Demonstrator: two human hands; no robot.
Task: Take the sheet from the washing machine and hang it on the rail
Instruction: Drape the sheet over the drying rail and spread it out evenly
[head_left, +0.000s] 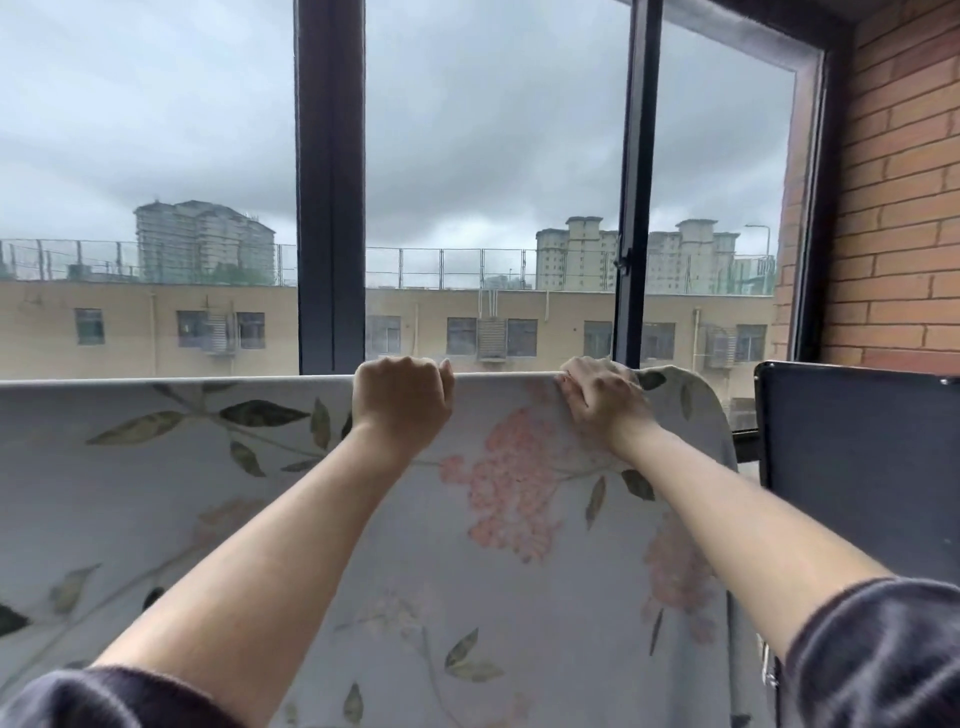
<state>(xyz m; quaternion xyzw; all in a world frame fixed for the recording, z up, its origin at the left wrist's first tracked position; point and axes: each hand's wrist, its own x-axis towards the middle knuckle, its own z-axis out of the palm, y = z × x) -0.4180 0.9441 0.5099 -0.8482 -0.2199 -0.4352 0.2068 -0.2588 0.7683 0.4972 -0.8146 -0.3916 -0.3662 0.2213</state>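
A pale grey sheet (171, 493) printed with green leaves and pink flowers hangs draped over a horizontal rail, which lies hidden under the sheet's top fold. The fold runs from the left edge of the view to past the middle. My left hand (400, 402) grips the top fold near the centre, fingers curled over it. My right hand (605, 397) pinches the sheet's top edge near its right end, where the cloth bunches and curves down.
Right behind the rail stands a large window with dark frames (330, 182), looking onto buildings and a grey sky. A brick wall (898, 208) closes the right side. A dark flat panel (857, 467) stands at the right, beside the sheet's end.
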